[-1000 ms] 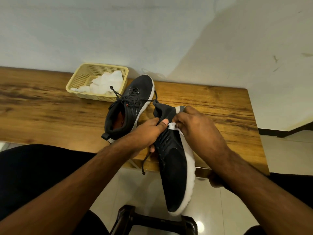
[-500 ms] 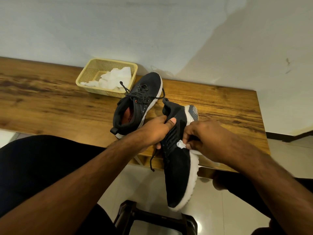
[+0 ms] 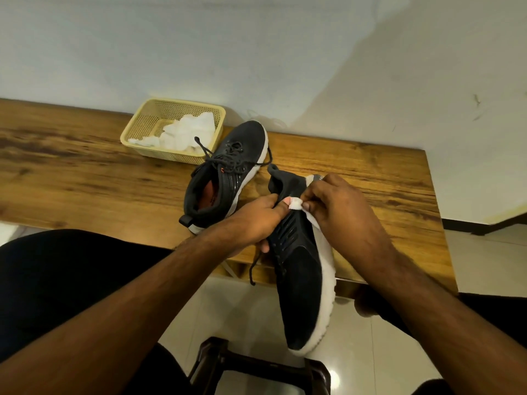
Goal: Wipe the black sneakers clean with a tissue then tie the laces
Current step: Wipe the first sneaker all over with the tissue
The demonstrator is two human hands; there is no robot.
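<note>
The left hand (image 3: 256,215) gripped the held sneaker (image 3: 299,269) around its upper near the laces, thumb laid across the top, likely to keep the shoe from twisting under the rubbing. That sneaker hung off the near edge of the desk (image 3: 85,178), toe pointing down toward the floor and heel up, its side turned to the person so the side panel could be reached. The right hand (image 3: 333,206) pinched a small wad of tissue (image 3: 295,203) at its fingertips, pressed against the sneaker just beside the left thumb. A loose lace (image 3: 254,266) dangled below the left hand, so tying looked not yet done. The second sneaker (image 3: 228,172) rested on the desk beyond the held sneaker, laces loose too, just beside the basket (image 3: 148,124) of spare tissues (image 3: 185,132).
</note>
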